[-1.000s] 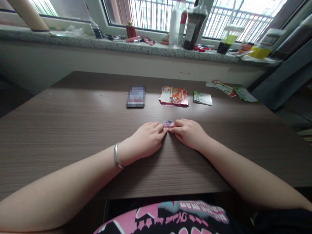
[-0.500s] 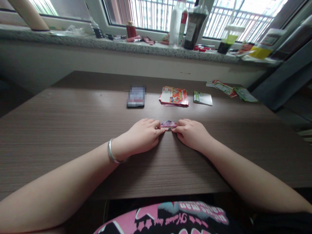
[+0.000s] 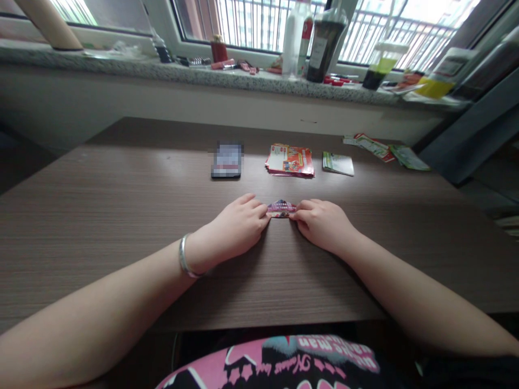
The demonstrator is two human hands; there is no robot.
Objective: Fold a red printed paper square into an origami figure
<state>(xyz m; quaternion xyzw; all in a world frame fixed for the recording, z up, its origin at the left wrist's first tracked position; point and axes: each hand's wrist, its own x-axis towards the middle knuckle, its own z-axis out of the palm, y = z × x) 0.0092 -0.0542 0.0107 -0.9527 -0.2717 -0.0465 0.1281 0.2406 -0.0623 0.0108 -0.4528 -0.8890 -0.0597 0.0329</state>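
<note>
A small folded piece of printed paper (image 3: pixel 280 207), purple and pink with a strip along its near edge, lies on the brown table (image 3: pixel 101 216) between my hands. My left hand (image 3: pixel 243 221), with a silver bangle on the wrist, presses its thumb and fingertips on the paper's left end. At the opposite end, my right hand (image 3: pixel 322 221) pinches the paper with curled fingers. Both ends of the paper are hidden under the fingers.
Farther back on the table lie a phone (image 3: pixel 227 161), a stack of red and white printed sheets (image 3: pixel 291 160), a small green and white pad (image 3: pixel 338 163) and some green strips (image 3: pixel 409 156). Bottles and clutter stand on the stone windowsill (image 3: pixel 182 70) behind.
My left hand's thumb has drawn back slightly to the left and its fingers have lifted a little, so more of the folded paper shows. The right hand stays almost in place.
</note>
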